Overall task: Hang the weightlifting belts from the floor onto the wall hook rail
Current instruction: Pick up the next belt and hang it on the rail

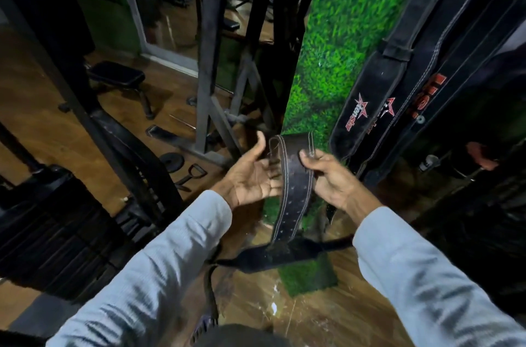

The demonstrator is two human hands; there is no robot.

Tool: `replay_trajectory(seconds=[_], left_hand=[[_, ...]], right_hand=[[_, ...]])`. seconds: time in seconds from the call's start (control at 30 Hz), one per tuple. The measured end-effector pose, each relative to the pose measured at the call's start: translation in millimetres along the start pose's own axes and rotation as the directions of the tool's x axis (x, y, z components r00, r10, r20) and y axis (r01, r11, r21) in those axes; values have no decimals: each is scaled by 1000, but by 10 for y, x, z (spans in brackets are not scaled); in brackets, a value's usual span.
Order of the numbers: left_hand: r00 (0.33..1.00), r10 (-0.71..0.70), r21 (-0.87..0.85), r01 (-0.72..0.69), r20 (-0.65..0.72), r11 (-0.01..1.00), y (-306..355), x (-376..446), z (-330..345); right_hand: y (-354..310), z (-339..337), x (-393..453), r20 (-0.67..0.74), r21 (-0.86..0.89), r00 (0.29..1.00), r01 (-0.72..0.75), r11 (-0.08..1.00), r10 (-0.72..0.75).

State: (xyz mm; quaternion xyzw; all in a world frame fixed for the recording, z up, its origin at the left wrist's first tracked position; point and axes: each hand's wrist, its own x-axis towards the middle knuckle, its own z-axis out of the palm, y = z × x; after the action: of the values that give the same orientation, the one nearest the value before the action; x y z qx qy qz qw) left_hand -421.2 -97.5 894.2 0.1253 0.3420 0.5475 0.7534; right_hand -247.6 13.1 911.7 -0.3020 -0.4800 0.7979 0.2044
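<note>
The person holds a dark leather belt (293,176) up in front of the grass-patterned wall panel (336,42), between the two hands, and the step in hand looks to be readying its top end for a hook. The right hand (327,178) pinches the belt's right edge near the fold, fingertips curled over the stitching, while the left hand (253,176) is spread, palm up, its fingers cradling the left edge and back of the strap rather than gripping it. The belt bends over at the top and trails down past the wrists, its punched strap running toward a wider padded section (273,257) that hangs low, just above the wooden floor (299,315) — whether that part touches the floor cannot be told. To the right, several hung belts (378,90) already drape down the wall; the hook rail itself lies above the frame and is not visible. To do this well, the person would likely want a firmer hold with the left hand before lifting, since an open palm could let the heavy lower end slide the strap away. Raising the folded end first, with the fold kept open — and keeping the tail clear of the neighbouring belts — should let it drop over a free hook without tangling.
</note>
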Motion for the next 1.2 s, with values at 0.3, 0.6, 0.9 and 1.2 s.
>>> replay_trajectory(seconds=[0.3,0.6,0.9,1.2], left_hand=[[979,169,238,-138,-115,961,127,281,181],[974,223,420,-217,35,881,-426,42,-50],[983,146,322,-173,108,931,-177,-193,-170],[935,331,350,-269,-130,897,68,102,239]], right_hand=[[265,-117,-367,60,-165,992,-100,981,111],[-88,-91,-96,-87,210,947,-285,935,308],[100,60,-25,-153,110,971,-171,979,186],[253,-239,-290,-105,57,990,-85,995,90]])
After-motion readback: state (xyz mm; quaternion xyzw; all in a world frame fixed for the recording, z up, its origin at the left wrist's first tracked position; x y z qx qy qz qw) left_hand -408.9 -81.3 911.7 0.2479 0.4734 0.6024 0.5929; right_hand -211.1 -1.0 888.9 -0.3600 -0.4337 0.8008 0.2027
